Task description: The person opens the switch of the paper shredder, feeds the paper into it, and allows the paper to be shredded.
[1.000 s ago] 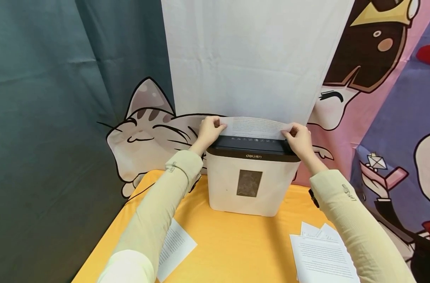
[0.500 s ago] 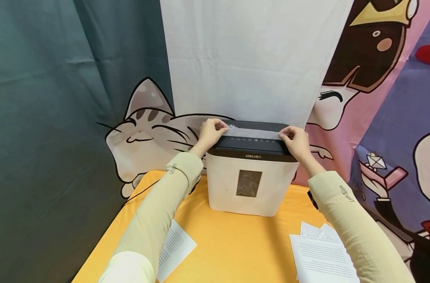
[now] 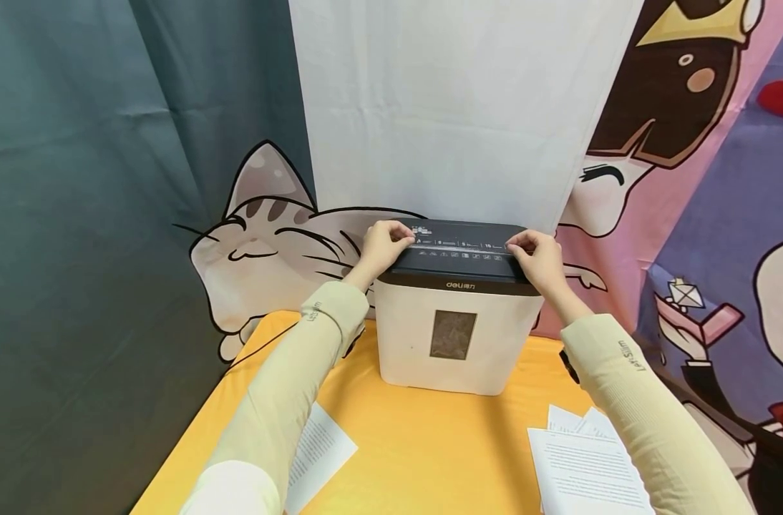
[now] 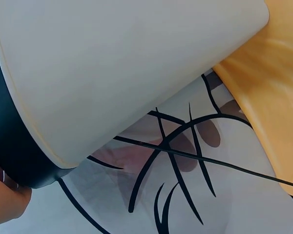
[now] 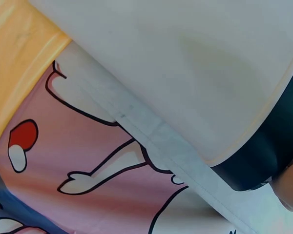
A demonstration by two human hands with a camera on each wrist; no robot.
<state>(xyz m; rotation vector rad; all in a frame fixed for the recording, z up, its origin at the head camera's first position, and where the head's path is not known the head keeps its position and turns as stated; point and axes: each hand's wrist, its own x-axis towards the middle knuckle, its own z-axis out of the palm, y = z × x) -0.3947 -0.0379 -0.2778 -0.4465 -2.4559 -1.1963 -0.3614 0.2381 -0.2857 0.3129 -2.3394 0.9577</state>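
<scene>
A white paper shredder (image 3: 401, 336) with a dark lid (image 3: 465, 268) stands upright on the yellow cloth. Along the slot in its top shows only a thin pale strip of a sheet of paper (image 3: 459, 249); the rest is hidden inside. My left hand (image 3: 383, 245) is at the slot's left end, thumb and fingertips pinched together at the strip. At the other end, my right hand (image 3: 538, 256) pinches in the same way. Both wrist views show mostly the shredder's side, with just part of the left hand (image 4: 7, 202) and right hand (image 5: 289, 185) by the lid's edge.
Printed sheets (image 3: 587, 465) lie piled at the front right of the yellow cloth (image 3: 424, 450). Another printed page (image 3: 321, 450) is partly under the left forearm. A black cord (image 3: 263, 347) runs off left of the shredder. Printed curtains (image 3: 456, 107) hang close behind.
The sheet of paper has gone down into the slot, from a broad band to a thin strip. Both hands have come slightly lower and inward with it, uncovering the lid's printed markings.
</scene>
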